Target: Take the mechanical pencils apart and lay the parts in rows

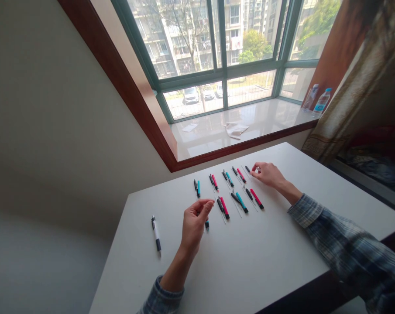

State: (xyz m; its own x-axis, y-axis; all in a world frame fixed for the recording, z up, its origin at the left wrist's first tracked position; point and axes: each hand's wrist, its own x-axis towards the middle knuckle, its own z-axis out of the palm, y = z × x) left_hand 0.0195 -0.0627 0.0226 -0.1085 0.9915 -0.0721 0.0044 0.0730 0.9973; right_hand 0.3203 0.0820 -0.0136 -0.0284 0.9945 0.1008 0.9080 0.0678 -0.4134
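Observation:
Two rows of taken-apart pens lie on the white table: black halves, coloured barrels and thin refills. My left hand is raised over the near row's left end, thumb and forefinger pinched; what they hold, if anything, is too small to name. It partly covers a teal barrel. At the far row's right end, my right hand rests low with curled fingers beside a black pen part; its fingertips' contents cannot be made out. Close by are a pink barrel and, nearer, another pink barrel.
A whole white-and-black pen lies apart on the left. Beyond the table's far edge is a window sill with crumpled paper and two plastic bottles. A curtain hangs at the right.

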